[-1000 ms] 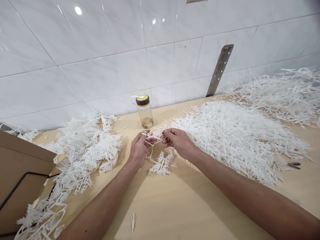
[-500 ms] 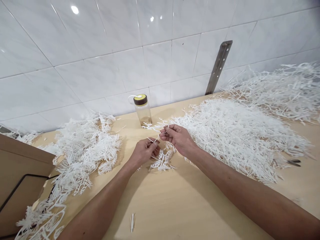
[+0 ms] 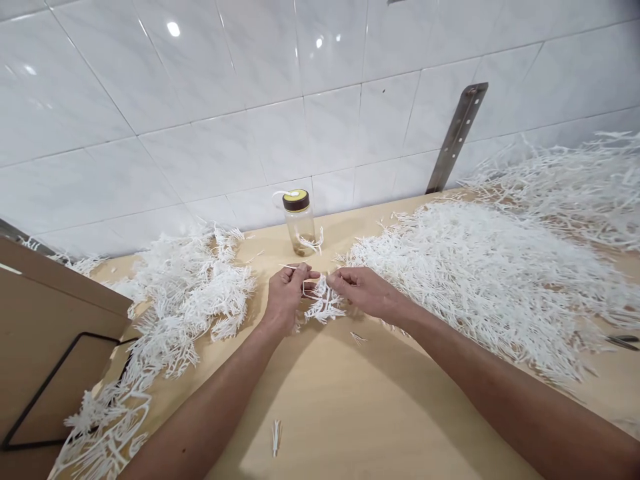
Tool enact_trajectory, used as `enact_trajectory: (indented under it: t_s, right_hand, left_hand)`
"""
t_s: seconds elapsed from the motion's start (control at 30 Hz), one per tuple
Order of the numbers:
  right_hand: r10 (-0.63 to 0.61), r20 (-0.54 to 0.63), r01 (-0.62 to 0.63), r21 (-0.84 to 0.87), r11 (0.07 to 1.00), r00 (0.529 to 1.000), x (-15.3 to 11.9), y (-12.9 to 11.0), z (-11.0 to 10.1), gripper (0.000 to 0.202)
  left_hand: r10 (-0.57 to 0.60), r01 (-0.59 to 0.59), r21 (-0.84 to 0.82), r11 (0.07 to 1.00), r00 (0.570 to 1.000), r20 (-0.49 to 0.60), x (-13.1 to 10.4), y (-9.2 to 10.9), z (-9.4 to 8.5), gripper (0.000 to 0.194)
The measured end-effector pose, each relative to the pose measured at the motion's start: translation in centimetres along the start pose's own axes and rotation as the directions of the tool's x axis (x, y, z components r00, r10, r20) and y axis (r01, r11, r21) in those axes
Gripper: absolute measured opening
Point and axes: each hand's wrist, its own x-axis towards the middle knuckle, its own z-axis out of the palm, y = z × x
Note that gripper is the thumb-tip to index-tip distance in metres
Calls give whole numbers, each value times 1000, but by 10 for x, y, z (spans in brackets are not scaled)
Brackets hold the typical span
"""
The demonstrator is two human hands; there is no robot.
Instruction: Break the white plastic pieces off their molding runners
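Marbled wall tiles (image 3: 225, 160) rise behind the table (image 3: 320, 407). Nearer me than the bottle (image 3: 300, 223), my left hand (image 3: 287, 297) pinches a thin white stem (image 3: 288, 267); my right hand (image 3: 367, 291) presses its fingertips together beside the branching white cluster (image 3: 325, 307).

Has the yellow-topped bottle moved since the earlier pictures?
No. The bottle keeps its place beside the same seam of the tiled wall; only the camera's view has shifted.

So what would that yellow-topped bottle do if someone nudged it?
The bottle is probably light, holding only a little at the bottom. Standing tall and narrow, it could tip if pushed near its lid, and its round sides would likely let it roll.
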Motion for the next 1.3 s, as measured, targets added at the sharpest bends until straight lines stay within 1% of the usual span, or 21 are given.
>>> enact_trajectory:
  t_s: [0.07, 0.1, 0.17, 0.23, 0.3, 0.37, 0.4, 0.47, 0.53, 0.6, 0.63, 0.7, 0.73, 0.8, 0.87, 1.03, 1.17, 1.3]
  right_hand:
    - [-8, 30, 8, -11, 1000, 1000, -1, 0, -2, 33]
    - [0, 34, 0, -8, 1000, 999, -1, 0, -3, 30]
    - [22, 6, -22, -32, 999, 1000, 0, 0, -6, 25]
    - [35, -51, -39, -81, 996, 998, 1, 0, -10, 22]
    - [41, -91, -52, -123, 991, 995, 1, 2, -15, 20]
    - [51, -112, -68, -148, 987, 992, 2, 4, -19, 20]
    - [53, -122, -72, -156, 985, 991, 3, 5, -21, 20]
    - [49, -146, -72, -157, 985, 988, 3, 7, -22, 20]
    - [52, -168, -75, -132, 988, 984, 3, 7, -23, 21]
    - [76, -168, -89, -75, 993, 983, 2, 7, -22, 23]
    - [90, -152, -96, -34, 995, 984, 2, 7, -22, 24]
    - [108, -103, -102, 62, 993, 989, 2, 7, -20, 25]
    - [112, -78, -103, 107, 989, 991, 2, 8, -19, 26]
    - [120, -52, -109, 180, 978, 991, 2, 12, -16, 27]
    - [138, -49, -122, 237, 964, 989, 3, 17, -12, 27]
    - [206, -17, -182, 399, 899, 978, 5, 26, 0, 32]
    - [227, 19, -204, 519, 830, 974, 5, 21, 7, 37]
    - [230, 89, -236, 602, 762, 969, 5, 17, 6, 42]
  left_hand:
    - [14, -15, 41, 999, 1000, 21, 1, -1, -2, 32]
    - [21, -24, 88, 996, 999, 37, 2, -2, -3, 31]
    - [25, -43, 218, 975, 996, 86, 5, -3, -7, 29]
    - [8, -55, 327, 943, 990, 142, 8, -2, -10, 31]
    - [-36, -35, 358, 933, 981, 190, 9, 1, -12, 33]
    - [-100, 14, 335, 942, 966, 239, 9, 5, -13, 37]
    - [-132, 38, 327, 944, 954, 271, 8, 8, -14, 39]
    - [-191, 60, 342, 938, 913, 361, 7, 13, -16, 40]
    - [-230, 33, 393, 919, 853, 468, 6, 17, -20, 37]
    - [-249, -14, 429, 903, 797, 550, 5, 19, -22, 35]
    - [-256, -20, 430, 903, 778, 574, 4, 18, -23, 34]
    - [-271, 23, 395, 919, 765, 585, 4, 16, -23, 36]
    - [-278, 68, 360, 931, 770, 574, 4, 13, -22, 37]
    - [-286, 141, 296, 945, 799, 530, 4, 8, -19, 38]
    - [-287, 171, 268, 948, 823, 490, 3, 3, -16, 38]
    - [-238, 146, 239, 960, 877, 417, -1, -1, -11, 39]
    - [-223, 154, 217, 964, 912, 344, -4, -2, -8, 39]
    - [-199, 157, 166, 974, 938, 283, -2, -6, -9, 37]
